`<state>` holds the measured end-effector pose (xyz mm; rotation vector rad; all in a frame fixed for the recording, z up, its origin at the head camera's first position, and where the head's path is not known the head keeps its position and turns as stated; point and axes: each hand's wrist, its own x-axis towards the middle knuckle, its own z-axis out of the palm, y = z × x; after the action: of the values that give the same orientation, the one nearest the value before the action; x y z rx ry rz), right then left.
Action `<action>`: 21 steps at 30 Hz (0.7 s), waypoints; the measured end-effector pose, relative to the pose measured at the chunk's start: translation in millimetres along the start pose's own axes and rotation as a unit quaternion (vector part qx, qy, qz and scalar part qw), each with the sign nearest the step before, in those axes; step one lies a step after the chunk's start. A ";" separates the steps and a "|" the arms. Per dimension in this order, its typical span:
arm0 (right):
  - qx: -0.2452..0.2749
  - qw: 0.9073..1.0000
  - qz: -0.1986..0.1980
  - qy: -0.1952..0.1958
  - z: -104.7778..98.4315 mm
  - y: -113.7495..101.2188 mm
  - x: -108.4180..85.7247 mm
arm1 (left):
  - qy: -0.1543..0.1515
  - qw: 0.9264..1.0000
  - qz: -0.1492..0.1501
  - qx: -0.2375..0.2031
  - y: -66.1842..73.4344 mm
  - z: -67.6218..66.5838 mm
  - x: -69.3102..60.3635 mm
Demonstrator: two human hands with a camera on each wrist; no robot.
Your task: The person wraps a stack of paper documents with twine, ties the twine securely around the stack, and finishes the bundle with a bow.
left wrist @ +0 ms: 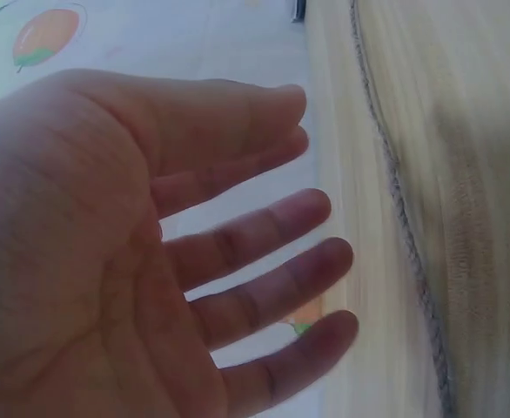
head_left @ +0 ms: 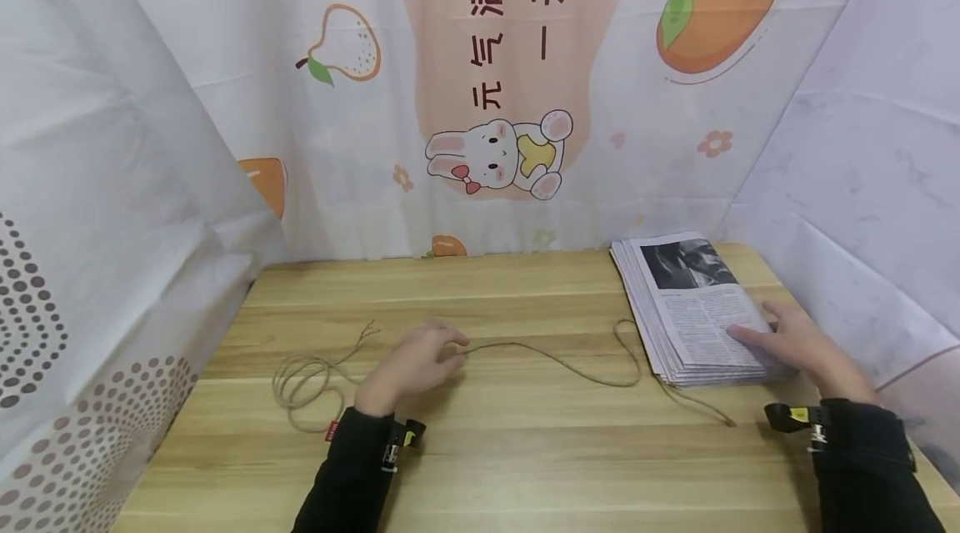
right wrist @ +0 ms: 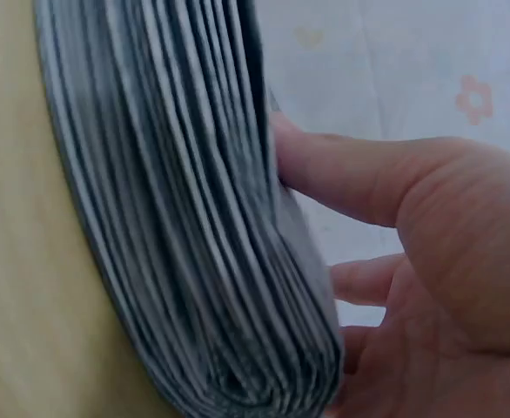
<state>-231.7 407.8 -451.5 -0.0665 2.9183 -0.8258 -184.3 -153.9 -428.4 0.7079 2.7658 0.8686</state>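
Observation:
A stack of folded newspapers (head_left: 705, 333) lies at the table's right, its layered edges (right wrist: 185, 209) large in the right wrist view. My right hand (head_left: 810, 349) holds the stack's right side, thumb (right wrist: 351, 170) on top and fingers along the far side. A thin brown cord (head_left: 555, 358) runs across the table and passes beneath the stack, one end (head_left: 705, 406) showing in front of it. Above the cord my left hand (head_left: 414, 362) hovers with relaxed, spread fingers (left wrist: 272, 283), holding nothing; the cord (left wrist: 403, 218) lies beyond the fingertips.
Loose coils of cord (head_left: 300, 387) with a frayed end lie left of my left hand, beside a small red tag (head_left: 332, 430). The wooden table (head_left: 525, 466) is bordered by a printed curtain (head_left: 337, 141) behind and pale cloth (head_left: 870, 183) on the right.

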 end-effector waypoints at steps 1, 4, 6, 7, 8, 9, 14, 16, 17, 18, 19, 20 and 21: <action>-0.002 1.000 0.007 -0.004 -0.6 -1.1 -0.7 | -0.004 1.000 -0.007 -0.001 -0.1 0.3 -0.3; 0.023 0.998 0.032 -0.041 -1.5 -4.7 -1.4 | -0.020 1.000 -0.019 -0.006 -1.1 0.6 -0.5; 0.059 0.995 0.048 -0.072 -1.5 -6.7 -1.3 | -0.034 0.999 -0.023 -0.004 -2.3 0.9 0.0; 0.074 0.992 0.055 -0.083 -1.8 -7.7 -1.8 | -0.041 0.999 -0.024 -0.002 -2.4 0.9 0.4; 0.088 0.990 0.058 -0.091 -2.1 -8.7 -2.3 | -0.047 0.999 -0.021 0.001 -2.5 1.0 0.8; 0.102 0.988 0.059 -0.095 -2.6 -9.1 -3.1 | -0.051 0.998 -0.021 0.003 -2.4 1.1 0.9; 0.111 0.991 0.030 -0.067 -5.1 -5.8 -6.0 | -0.058 0.998 -0.015 0.019 -1.5 3.5 2.6; 0.105 0.993 0.014 -0.051 -5.1 -3.4 -5.9 | -0.057 0.998 -0.016 0.021 -1.2 5.4 3.3; 0.102 0.994 0.007 -0.044 -5.0 -2.7 -6.1 | -0.055 0.998 -0.016 0.024 -1.1 6.5 3.7; 0.107 0.993 -0.001 -0.038 -4.8 -2.1 -6.2 | -0.054 0.998 -0.016 0.025 -0.7 7.4 3.7; 0.112 0.993 -0.007 -0.034 -5.0 -1.9 -6.7 | -0.054 0.998 -0.014 0.025 -0.4 8.5 3.8; 0.118 0.993 -0.011 -0.030 -5.7 -2.3 -7.6 | -0.053 0.998 -0.014 0.027 0.0 9.4 3.6; 0.128 0.991 -0.016 -0.026 -6.8 -2.9 -8.6 | -0.053 0.998 -0.013 0.026 0.7 9.9 3.3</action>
<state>-223.8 409.5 -443.4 -0.1122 2.7440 -1.1752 -184.1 -146.9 -436.2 0.7045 2.7054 0.7357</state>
